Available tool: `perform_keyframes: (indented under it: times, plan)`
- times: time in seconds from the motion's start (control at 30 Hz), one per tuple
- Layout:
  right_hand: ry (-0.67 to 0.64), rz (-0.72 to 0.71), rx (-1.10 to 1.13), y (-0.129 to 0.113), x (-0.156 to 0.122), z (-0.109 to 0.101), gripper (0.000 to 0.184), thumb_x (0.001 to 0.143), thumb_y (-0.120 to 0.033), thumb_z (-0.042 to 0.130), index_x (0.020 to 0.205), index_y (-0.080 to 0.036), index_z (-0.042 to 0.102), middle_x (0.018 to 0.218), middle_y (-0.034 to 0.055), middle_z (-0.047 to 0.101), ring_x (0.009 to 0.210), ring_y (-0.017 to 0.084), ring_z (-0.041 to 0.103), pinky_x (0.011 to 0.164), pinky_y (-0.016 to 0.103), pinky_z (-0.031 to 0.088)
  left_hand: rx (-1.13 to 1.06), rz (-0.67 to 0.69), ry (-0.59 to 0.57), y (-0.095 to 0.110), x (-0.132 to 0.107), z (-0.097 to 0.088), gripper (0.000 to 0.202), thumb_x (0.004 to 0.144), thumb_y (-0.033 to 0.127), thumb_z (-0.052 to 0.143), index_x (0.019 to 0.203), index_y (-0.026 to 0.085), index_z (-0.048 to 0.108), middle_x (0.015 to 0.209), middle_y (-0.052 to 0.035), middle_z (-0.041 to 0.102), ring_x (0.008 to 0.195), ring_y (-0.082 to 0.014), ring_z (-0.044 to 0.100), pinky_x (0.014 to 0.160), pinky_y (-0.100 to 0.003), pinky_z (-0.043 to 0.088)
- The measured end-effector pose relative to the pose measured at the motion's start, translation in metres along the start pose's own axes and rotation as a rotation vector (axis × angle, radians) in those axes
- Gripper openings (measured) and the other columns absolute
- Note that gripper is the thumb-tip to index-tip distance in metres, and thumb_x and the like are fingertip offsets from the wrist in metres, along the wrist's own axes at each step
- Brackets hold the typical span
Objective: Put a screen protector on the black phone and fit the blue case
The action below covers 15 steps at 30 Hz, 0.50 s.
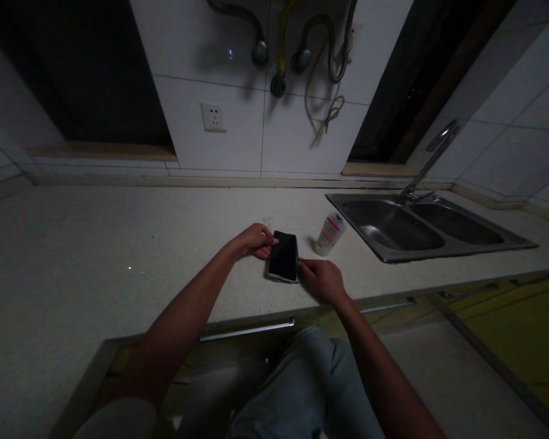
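Note:
A black smartphone [283, 256] lies on the pale countertop, its dark screen facing up. A thin bluish layer shows along its right and lower edges; whether this is a case or a cloth I cannot tell. My left hand [256, 239] pinches the phone's upper left edge, thumb on top and the other fingers curled beside it. At the lower right edge, my right hand [322, 277] is closed with its fingertips against the phone and the bluish layer. Just beyond my right hand stands a translucent plastic cup [330, 235] with pink print.
A steel double sink [384, 253] with a curved faucet [432, 161] is set into the counter [96, 244] on the right. On the tiled wall are a socket [213, 117] and hanging hoses [280, 55]. Drawers with metal handles [247, 331] line the front.

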State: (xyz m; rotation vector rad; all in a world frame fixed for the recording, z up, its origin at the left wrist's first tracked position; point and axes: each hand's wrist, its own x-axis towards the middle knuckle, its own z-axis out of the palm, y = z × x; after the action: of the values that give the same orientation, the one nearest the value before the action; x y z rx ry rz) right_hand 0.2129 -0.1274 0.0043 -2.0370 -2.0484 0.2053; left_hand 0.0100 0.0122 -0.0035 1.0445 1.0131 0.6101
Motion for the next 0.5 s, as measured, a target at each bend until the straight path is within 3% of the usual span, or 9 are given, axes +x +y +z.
perform_keyframes:
  times: [0.13, 0.37, 0.5]
  plan:
    - [0.024, 0.020, 0.010, -0.002, -0.002, 0.002, 0.044, 0.099, -0.054, 0.038, 0.112, -0.034, 0.075, 0.090, 0.0057, 0.079, 0.084, 0.022, 0.072, 0.061, 0.028, 0.036, 0.167, -0.024, -0.011, 0.003, -0.006, 0.002, 0.015, 0.077, 0.014, 0.077, 0.081, 0.015, 0.062, 0.049, -0.0061, 0.062, 0.037, -0.0204, 0.061, 0.035, -0.022, 0.047]
    - [0.025, 0.029, 0.038, -0.001, -0.003, 0.004, 0.046, 0.095, -0.063, 0.044, 0.118, -0.036, 0.072, 0.091, 0.0050, 0.079, 0.086, 0.023, 0.072, 0.063, 0.028, 0.040, 0.006, -0.094, -0.045, 0.002, -0.011, 0.005, 0.024, 0.080, 0.009, 0.072, 0.099, 0.015, 0.061, 0.049, -0.0014, 0.062, 0.034, -0.0202, 0.060, 0.038, -0.024, 0.051]
    - [0.035, 0.045, 0.024, -0.004, -0.003, 0.004, 0.046, 0.096, -0.062, 0.042, 0.116, -0.036, 0.073, 0.093, 0.0054, 0.079, 0.087, 0.023, 0.072, 0.065, 0.027, 0.041, 0.190, -0.071, -0.022, 0.003, -0.013, 0.008, 0.012, 0.085, 0.020, 0.069, 0.093, 0.014, 0.063, 0.049, -0.0061, 0.063, 0.035, -0.0212, 0.061, 0.037, -0.026, 0.050]
